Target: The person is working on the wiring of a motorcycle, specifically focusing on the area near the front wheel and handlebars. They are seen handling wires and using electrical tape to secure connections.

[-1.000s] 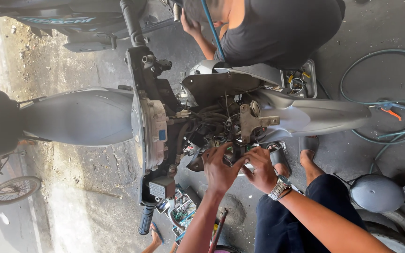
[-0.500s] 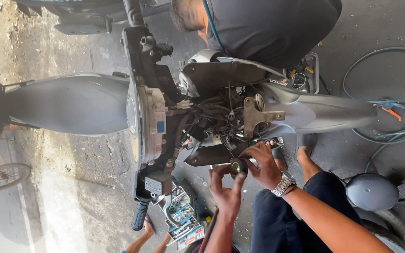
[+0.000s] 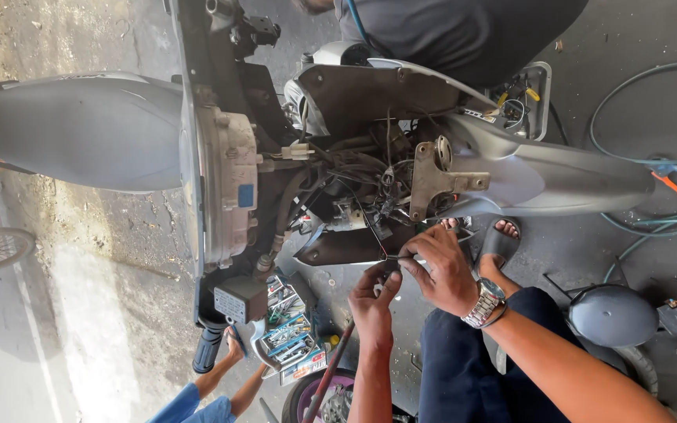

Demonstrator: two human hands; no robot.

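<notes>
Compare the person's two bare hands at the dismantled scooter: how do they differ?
The right hand wears a silver wristwatch; the left hand has a bare wrist. The right hand lies higher, against the scooter's exposed wiring; the left hand sits just below it. Both pinch the same thin dark wire with their fingertips.

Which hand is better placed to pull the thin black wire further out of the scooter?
Right hand: it pinches the thin black wire near the scooter; the left hand sits lower.
</notes>
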